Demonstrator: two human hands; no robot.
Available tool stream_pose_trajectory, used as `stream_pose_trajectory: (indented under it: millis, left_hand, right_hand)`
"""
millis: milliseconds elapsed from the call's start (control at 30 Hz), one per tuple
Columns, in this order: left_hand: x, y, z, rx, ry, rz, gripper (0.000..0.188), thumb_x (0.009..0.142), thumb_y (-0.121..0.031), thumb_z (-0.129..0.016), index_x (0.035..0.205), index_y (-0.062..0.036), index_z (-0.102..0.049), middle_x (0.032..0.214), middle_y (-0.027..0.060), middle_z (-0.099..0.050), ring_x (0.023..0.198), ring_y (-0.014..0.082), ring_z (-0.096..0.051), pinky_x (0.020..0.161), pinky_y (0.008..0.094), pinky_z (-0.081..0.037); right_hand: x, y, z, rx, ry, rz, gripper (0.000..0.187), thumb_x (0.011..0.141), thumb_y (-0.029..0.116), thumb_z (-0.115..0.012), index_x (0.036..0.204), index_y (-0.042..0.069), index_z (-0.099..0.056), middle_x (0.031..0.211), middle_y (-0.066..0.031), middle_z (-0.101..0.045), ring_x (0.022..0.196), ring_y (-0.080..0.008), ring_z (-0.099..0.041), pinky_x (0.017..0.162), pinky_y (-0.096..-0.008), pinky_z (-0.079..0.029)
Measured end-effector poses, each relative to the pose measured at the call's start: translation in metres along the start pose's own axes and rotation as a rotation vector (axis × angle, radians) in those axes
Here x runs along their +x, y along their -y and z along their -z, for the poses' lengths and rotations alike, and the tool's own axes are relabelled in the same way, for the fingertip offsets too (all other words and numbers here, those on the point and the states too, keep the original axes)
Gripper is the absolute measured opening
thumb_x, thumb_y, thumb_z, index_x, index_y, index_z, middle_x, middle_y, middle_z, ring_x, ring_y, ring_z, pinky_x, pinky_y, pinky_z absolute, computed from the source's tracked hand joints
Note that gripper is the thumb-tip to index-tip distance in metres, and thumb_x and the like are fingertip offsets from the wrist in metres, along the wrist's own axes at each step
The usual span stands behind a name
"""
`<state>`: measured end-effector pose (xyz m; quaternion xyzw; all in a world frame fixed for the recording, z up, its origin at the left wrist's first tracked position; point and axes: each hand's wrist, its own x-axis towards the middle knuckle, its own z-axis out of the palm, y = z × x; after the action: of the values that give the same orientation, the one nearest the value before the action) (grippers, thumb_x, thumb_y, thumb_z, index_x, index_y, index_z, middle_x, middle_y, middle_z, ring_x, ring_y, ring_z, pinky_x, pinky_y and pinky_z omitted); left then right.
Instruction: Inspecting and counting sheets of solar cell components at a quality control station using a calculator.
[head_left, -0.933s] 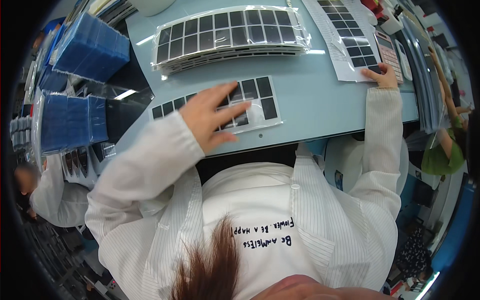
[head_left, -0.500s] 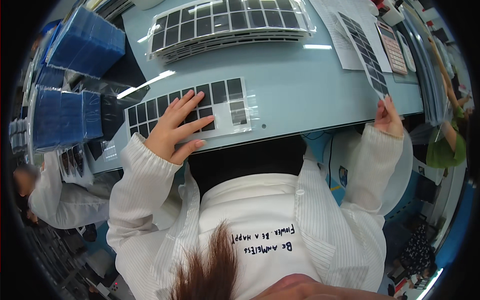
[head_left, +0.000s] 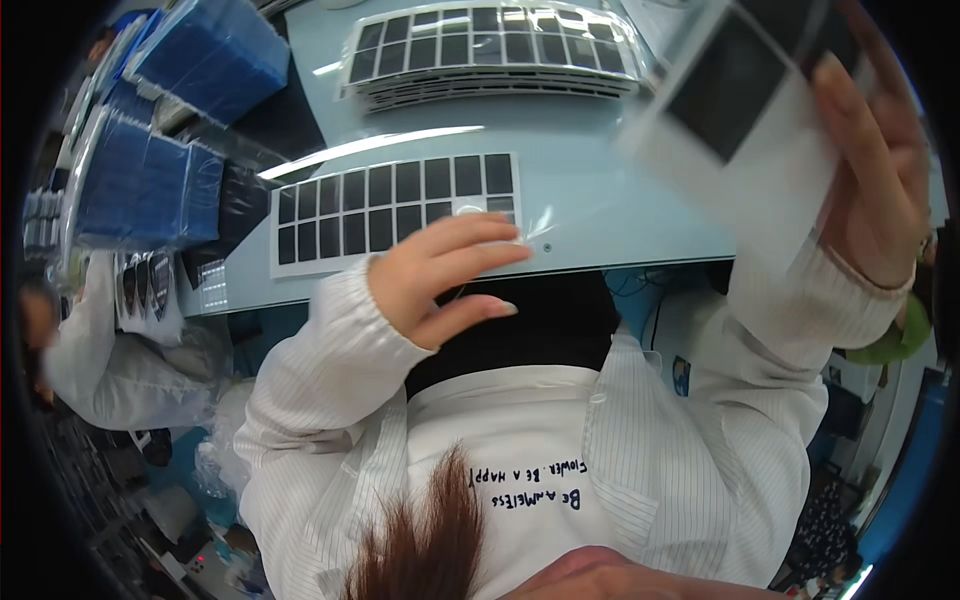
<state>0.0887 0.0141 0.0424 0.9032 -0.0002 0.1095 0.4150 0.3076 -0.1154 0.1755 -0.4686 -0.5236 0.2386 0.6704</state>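
My right hand point(head_left: 872, 175) is raised close to the camera at the right, fingers closed on a sheet of black squares point(head_left: 725, 95). The sheet is white with dark squares, blurred by motion and partly cut off by the picture's edge. A second sheet of black rectangles point(head_left: 355, 192) lies flat near the table's front edge, two rows long. Above its lower right part is my left hand point(head_left: 440, 275), its fingers spread and nothing in them. Whether it touches the sheet I cannot tell.
A stack of similar sheets point(head_left: 490, 52) rests at the far side of the light blue table point(head_left: 590, 165). Blue plastic-wrapped bundles point(head_left: 140, 180) stand at the left. Beyond them a person in a white sleeve point(head_left: 135, 350) sits. Part of a green garment point(head_left: 890, 335) shows at the right.
My right hand has lifted its sheet from the table's right side up toward the camera. My left hand has come off the flat sheet's middle and moved right and nearer to me.
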Motion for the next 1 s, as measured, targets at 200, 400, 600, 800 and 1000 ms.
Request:
stream_pose_trajectory:
  millis: [200,400,600,800,1000]
  left_hand:
    - [-0.017,-0.008,-0.009,-0.182,-0.234,0.22,0.052,0.075,-0.018,-0.077,0.117,0.002,-0.052,0.112,0.0186,-0.057,0.103,0.0334,-0.056,0.088,0.0347,-0.045]
    - [-0.066,0.034,-0.008,-0.44,-0.527,0.127,0.07,0.066,-0.029,-0.085,0.119,0.0009,-0.051,0.115,0.0126,-0.059,0.112,0.0249,-0.054,0.096,0.0372,-0.041]
    - [-0.046,0.003,-0.016,-0.61,-0.805,0.421,0.021,0.084,-0.007,-0.067,0.102,-0.0004,-0.06,0.09,0.0098,-0.067,0.083,0.0182,-0.064,0.077,0.0307,-0.05]
    - [-0.03,0.0,-0.001,-0.609,-0.806,0.471,0.018,0.082,-0.009,-0.069,0.097,0.0002,-0.063,0.086,0.0118,-0.068,0.077,0.021,-0.066,0.074,0.0321,-0.052]
    - [-0.016,-0.008,0.016,-0.652,-0.826,0.423,0.018,0.081,-0.004,-0.068,0.097,0.002,-0.062,0.086,0.0115,-0.068,0.077,0.0204,-0.065,0.073,0.0315,-0.052]
  right_hand:
    - [0.024,-0.048,-0.009,0.269,0.448,-0.144,0.051,0.084,-0.001,-0.054,0.131,-0.009,-0.038,0.118,-0.0201,-0.058,0.107,-0.0222,-0.06,0.092,-0.0324,-0.047]
    - [-0.006,-0.123,0.02,0.065,0.43,-0.491,0.045,0.085,0.004,-0.06,0.128,-0.001,-0.047,0.113,-0.0094,-0.06,0.101,-0.0139,-0.059,0.087,-0.0245,-0.047]
    - [-0.028,-0.143,-0.003,0.033,0.343,-0.56,0.047,0.084,0.009,-0.066,0.127,0.0,-0.048,0.114,-0.0097,-0.059,0.103,-0.0138,-0.058,0.087,-0.026,-0.049]
    - [-0.029,-0.132,-0.001,-0.134,0.141,-0.457,0.055,0.078,0.013,-0.073,0.126,0.001,-0.049,0.064,-0.0023,-0.062,0.048,-0.0082,-0.055,0.046,-0.0175,-0.042]
    - [-0.034,-0.132,0.018,-0.417,0.257,-0.344,0.064,0.07,0.018,-0.081,0.125,0.003,-0.052,0.095,-0.0077,-0.065,0.081,-0.0096,-0.06,0.067,-0.0207,-0.048]
